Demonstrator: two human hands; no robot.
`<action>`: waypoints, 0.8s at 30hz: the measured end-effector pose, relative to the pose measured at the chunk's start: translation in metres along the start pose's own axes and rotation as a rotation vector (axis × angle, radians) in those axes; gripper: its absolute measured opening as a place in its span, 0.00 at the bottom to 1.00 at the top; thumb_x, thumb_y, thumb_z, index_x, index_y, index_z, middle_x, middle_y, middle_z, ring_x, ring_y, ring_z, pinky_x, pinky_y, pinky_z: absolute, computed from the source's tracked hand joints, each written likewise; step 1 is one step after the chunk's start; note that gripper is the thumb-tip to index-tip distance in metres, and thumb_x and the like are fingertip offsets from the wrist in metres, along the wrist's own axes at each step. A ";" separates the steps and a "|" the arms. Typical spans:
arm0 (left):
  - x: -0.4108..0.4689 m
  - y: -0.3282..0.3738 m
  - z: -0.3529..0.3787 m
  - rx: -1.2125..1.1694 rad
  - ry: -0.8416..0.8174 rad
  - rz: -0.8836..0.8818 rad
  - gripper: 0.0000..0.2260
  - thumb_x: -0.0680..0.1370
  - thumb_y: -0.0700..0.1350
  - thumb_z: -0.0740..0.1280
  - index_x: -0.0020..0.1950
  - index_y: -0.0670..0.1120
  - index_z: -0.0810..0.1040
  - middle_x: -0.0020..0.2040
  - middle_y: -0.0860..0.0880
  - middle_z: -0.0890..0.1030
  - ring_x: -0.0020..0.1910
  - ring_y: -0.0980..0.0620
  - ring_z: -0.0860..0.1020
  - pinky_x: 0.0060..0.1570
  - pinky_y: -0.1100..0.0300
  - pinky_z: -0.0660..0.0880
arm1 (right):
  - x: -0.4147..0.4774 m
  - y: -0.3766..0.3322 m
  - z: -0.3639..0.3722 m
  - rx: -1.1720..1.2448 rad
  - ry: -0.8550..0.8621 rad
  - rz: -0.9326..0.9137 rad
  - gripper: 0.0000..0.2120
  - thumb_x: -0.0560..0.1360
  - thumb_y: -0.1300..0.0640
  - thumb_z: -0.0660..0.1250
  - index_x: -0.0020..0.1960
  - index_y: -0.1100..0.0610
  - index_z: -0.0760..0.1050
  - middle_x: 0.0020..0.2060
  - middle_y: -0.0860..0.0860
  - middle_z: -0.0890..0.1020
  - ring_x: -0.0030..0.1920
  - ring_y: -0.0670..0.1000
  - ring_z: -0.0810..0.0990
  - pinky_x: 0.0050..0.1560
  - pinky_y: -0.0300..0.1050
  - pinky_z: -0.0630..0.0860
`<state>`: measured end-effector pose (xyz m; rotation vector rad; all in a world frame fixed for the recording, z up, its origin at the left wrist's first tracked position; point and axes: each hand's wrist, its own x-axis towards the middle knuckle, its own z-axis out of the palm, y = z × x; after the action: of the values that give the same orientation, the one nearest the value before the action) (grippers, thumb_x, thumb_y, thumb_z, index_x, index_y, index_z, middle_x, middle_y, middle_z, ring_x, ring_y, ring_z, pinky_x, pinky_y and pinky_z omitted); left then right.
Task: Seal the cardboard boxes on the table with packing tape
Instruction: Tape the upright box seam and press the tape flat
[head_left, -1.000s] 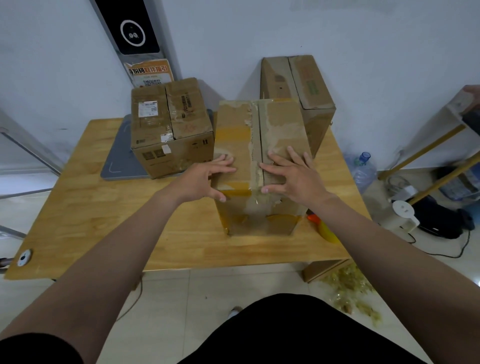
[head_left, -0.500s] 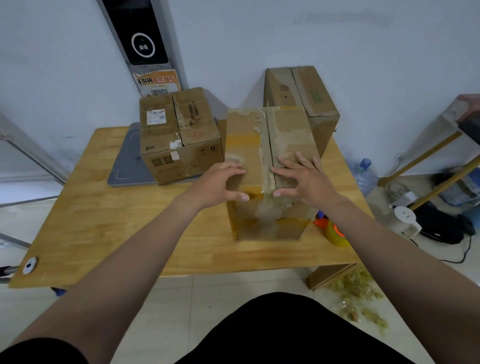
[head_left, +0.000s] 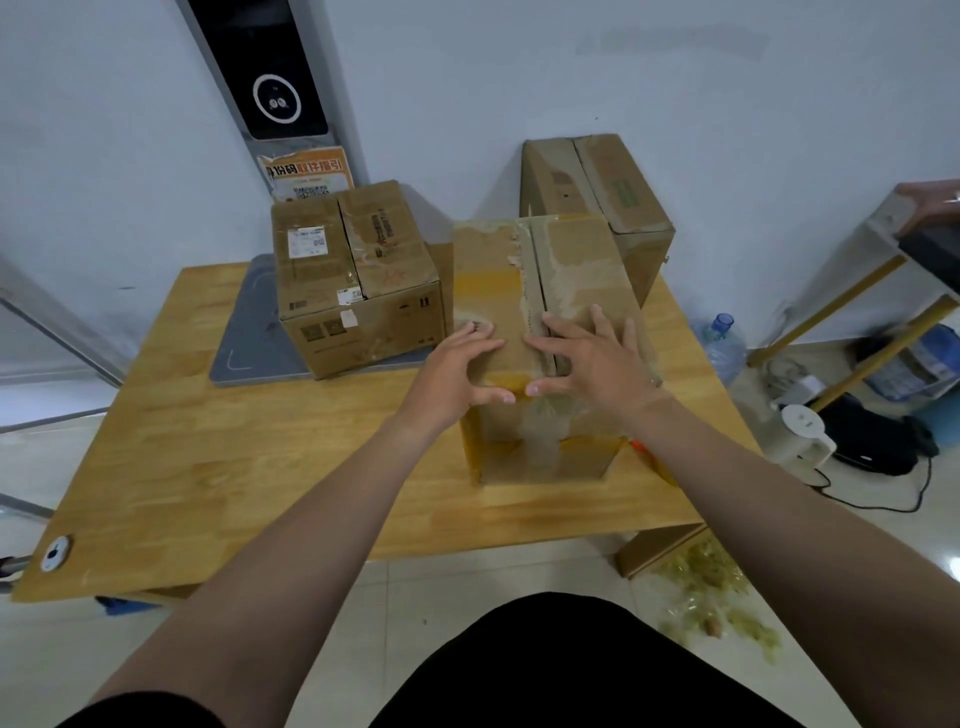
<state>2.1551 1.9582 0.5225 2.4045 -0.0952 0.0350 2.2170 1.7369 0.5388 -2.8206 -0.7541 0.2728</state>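
A tall cardboard box (head_left: 540, 270) stands at the table's front right, its top flaps meeting at a taped middle seam. My left hand (head_left: 457, 369) lies on the left flap near the front edge, thumb over the edge. My right hand (head_left: 592, 358) presses flat on the right flap, fingers spread, thumb at the front edge. The two thumbs almost touch at the seam. A second closed box (head_left: 358, 280) stands to the left. A third box (head_left: 602, 192) stands behind against the wall. An orange thing (head_left: 639, 448), mostly hidden, peeks out right of the tall box.
The wooden table (head_left: 218, 457) carries a grey flat pad (head_left: 249, 338) under the left box. On the floor to the right are a water bottle (head_left: 719, 343), a white kettle (head_left: 802, 434), cables and tape scraps (head_left: 711, 587). Another person's hand (head_left: 935, 202) rests on a shelf at far right.
My hands have slid closer together on the tall box's top, thumbs now nearly meeting at the seam. The camera view has shifted down slightly.
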 end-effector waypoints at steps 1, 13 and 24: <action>0.000 0.000 -0.002 0.021 -0.017 0.005 0.41 0.66 0.58 0.80 0.77 0.49 0.72 0.80 0.52 0.65 0.81 0.54 0.56 0.78 0.53 0.53 | -0.001 0.005 0.000 -0.018 0.010 -0.036 0.41 0.64 0.21 0.57 0.75 0.30 0.60 0.80 0.35 0.54 0.81 0.60 0.43 0.75 0.73 0.40; 0.003 -0.006 -0.008 0.005 -0.053 0.033 0.40 0.64 0.55 0.80 0.75 0.49 0.74 0.78 0.52 0.68 0.80 0.57 0.57 0.80 0.54 0.53 | -0.009 0.060 0.000 -0.128 0.068 -0.330 0.37 0.68 0.28 0.59 0.76 0.31 0.57 0.78 0.33 0.54 0.81 0.46 0.45 0.80 0.53 0.44; -0.001 -0.005 -0.001 -0.075 -0.115 -0.025 0.31 0.77 0.52 0.74 0.79 0.54 0.68 0.81 0.63 0.59 0.81 0.64 0.47 0.80 0.49 0.53 | -0.013 0.107 0.025 0.374 0.314 -0.331 0.37 0.70 0.36 0.68 0.75 0.52 0.71 0.79 0.47 0.63 0.81 0.51 0.51 0.80 0.55 0.54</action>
<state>2.1544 1.9624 0.5194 2.3318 -0.1171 -0.1163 2.2500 1.6434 0.4901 -2.2715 -0.9608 -0.0767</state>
